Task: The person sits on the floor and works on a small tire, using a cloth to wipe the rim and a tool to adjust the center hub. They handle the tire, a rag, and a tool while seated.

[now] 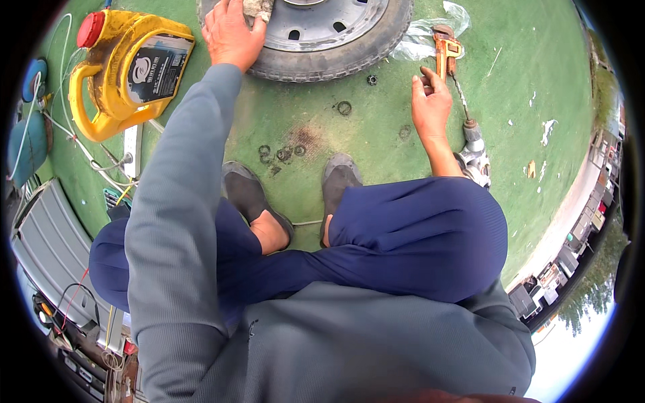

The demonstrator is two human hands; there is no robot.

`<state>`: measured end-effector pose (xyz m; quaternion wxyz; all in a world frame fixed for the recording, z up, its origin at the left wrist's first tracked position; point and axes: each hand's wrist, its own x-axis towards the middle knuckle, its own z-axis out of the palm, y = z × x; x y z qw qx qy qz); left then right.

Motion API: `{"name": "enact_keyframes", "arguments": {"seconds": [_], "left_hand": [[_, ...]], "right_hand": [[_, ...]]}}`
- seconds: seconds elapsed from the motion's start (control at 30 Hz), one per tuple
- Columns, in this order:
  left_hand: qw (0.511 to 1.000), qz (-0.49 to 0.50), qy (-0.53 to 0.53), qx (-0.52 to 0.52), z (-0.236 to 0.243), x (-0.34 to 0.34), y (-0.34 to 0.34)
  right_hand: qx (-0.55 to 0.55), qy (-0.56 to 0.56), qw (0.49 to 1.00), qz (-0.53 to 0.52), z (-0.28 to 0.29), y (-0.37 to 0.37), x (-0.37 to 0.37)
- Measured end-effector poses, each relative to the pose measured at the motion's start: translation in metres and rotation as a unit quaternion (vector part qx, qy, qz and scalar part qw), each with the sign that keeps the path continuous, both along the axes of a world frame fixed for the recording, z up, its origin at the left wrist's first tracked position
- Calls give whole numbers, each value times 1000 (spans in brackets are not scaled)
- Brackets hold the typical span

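Note:
A wheel with a black tyre (316,65) and a grey steel rim (316,37) lies flat on the green floor at the top. My left hand (232,37) rests on the tyre's left side, fingers spread. Its thumb and index finger lie beside a pale, rough lump (259,8), cut off by the picture's edge. Off to the right my right hand (431,104) hovers with loosely bent fingers, nothing visible in it. Close by its fingertips is an orange pipe wrench (445,52). Beside that hand lies a power drill (474,151) with a long bit (460,94).
At the left stands a yellow jug (111,80) with a red cap, near cables and a white power strip (132,151). Several dark rings (284,153) and a small nut (371,80) lie on the floor. Clear plastic film (420,40) is beside the wrench. A grey case (54,228) is lower left.

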<state>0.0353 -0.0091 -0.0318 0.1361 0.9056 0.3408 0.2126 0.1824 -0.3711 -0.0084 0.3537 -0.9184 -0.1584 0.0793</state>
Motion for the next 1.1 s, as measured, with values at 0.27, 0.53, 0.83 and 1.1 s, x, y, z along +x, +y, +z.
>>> {"name": "enact_keyframes", "arguments": {"seconds": [0.27, 0.53, 0.83, 1.1], "left_hand": [[994, -29, 110, 9, 18, 1, 16], [990, -22, 126, 53, 15, 7, 13], [872, -464, 115, -108, 33, -59, -131], [874, -451, 148, -103, 14, -96, -124]], "right_hand": [[-283, -60, 950, -121, -41, -98, -31], [-232, -16, 969, -87, -46, -93, -7], [-196, -46, 972, -120, -59, -100, 0], [-150, 10, 983, -106, -60, -95, 8]]}}
